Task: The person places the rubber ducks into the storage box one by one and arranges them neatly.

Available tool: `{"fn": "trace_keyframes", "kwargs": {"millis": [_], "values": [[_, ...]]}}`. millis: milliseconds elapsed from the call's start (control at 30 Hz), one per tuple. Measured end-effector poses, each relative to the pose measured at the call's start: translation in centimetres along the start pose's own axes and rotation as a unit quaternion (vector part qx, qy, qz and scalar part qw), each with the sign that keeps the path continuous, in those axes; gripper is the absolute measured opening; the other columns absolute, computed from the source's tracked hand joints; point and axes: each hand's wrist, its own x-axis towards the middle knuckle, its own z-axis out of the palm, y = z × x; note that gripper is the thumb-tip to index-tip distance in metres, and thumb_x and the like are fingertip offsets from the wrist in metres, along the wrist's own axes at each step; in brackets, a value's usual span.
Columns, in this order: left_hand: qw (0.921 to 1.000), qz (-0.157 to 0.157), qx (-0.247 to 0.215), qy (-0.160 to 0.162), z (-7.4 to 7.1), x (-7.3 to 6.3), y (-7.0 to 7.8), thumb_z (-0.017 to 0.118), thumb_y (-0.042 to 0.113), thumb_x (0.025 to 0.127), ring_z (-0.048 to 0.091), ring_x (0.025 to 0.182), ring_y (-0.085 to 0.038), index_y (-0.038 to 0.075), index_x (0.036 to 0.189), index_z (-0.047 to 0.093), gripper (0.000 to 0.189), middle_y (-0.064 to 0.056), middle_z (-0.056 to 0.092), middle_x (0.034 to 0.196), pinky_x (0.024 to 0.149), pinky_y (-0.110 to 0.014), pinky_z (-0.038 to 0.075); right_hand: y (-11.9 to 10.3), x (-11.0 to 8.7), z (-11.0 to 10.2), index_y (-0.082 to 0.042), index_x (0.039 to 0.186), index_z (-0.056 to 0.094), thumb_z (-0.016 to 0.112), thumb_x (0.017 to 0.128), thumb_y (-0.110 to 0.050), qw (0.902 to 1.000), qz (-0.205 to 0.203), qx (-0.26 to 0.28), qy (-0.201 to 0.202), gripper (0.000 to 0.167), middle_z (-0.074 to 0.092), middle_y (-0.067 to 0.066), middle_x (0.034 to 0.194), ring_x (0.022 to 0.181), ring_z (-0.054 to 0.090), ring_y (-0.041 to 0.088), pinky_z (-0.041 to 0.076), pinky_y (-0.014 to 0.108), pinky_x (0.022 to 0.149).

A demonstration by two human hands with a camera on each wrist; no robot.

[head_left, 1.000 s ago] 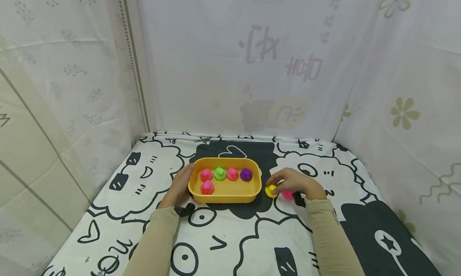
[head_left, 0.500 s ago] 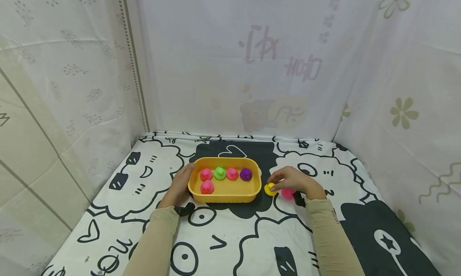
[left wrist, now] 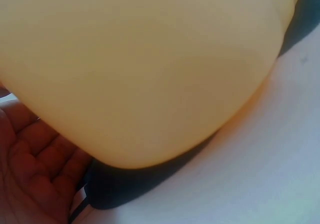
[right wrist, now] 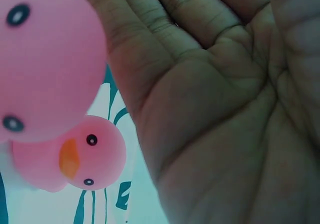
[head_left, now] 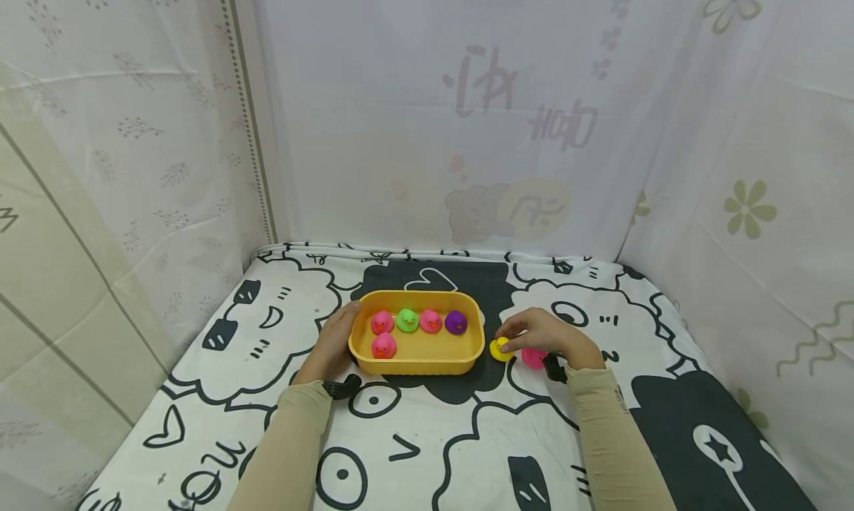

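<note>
Tray [head_left: 434, 351] on cloth [head_left: 387, 481], black-and-white print; pale curtains [head_left: 373, 140]

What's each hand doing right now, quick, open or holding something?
Left hand: open, against the left side of the yellow tub.
Right hand: closed, pinching the yellow duck.

Forearms [head_left: 283, 448] forward, right fingers [head_left: 517, 324] curled
</note>
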Motion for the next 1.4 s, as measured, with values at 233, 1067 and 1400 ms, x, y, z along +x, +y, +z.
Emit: {"fn": "trace_keyframes", "kwargs": {"millis": [233, 1067, 1400], "values": [[1.0000, 0.000, 0.001, -0.001, -0.10, -0.12, 0.00, 0.038, 0.067, 0.099, 0.019, 0.152, -0.028, 0.012, 0.160, 0.026, 0.083, -0.008, 0.023, 0.166, 0.123, -0.046, 0.021, 0.14, 0.04, -0.08, -0.021, 0.109, 0.077, 0.081, 0.086, -0.032, 1.0000, 0.001, 0.001, 0.007, 0.026, 0.073, -0.005, 0.108, 0.104, 0.066, 0.020, 0.055, 0.047, 0.097], [1.0000, 0.000, 0.002, -0.002, -0.09, -0.20, -0.06, 0.039, 0.067, 0.099, 0.025, 0.150, -0.031, 0.013, 0.159, 0.028, 0.082, -0.010, 0.026, 0.164, 0.121, -0.047, 0.025, -0.14, 0.02, -0.05, -0.018, 0.114, 0.076, 0.081, 0.087, -0.032, 0.9967, -0.025, 0.013, 0.076, 0.031, 0.074, -0.004, 0.106, 0.101, 0.065, 0.020, 0.059, 0.038, 0.088], [1.0000, -0.007, -0.006, -0.002, -0.02, 0.05, -0.07, 0.040, 0.065, 0.100, 0.024, 0.151, -0.029, 0.013, 0.160, 0.026, 0.081, -0.009, 0.024, 0.165, 0.121, -0.047, 0.024, -0.20, 0.18, -0.05, -0.016, 0.117, 0.074, 0.081, 0.086, -0.036, 0.9958, -0.026, 0.013, 0.087, 0.037, 0.074, -0.004, 0.107, 0.102, 0.067, 0.018, 0.058, 0.040, 0.090]]}}
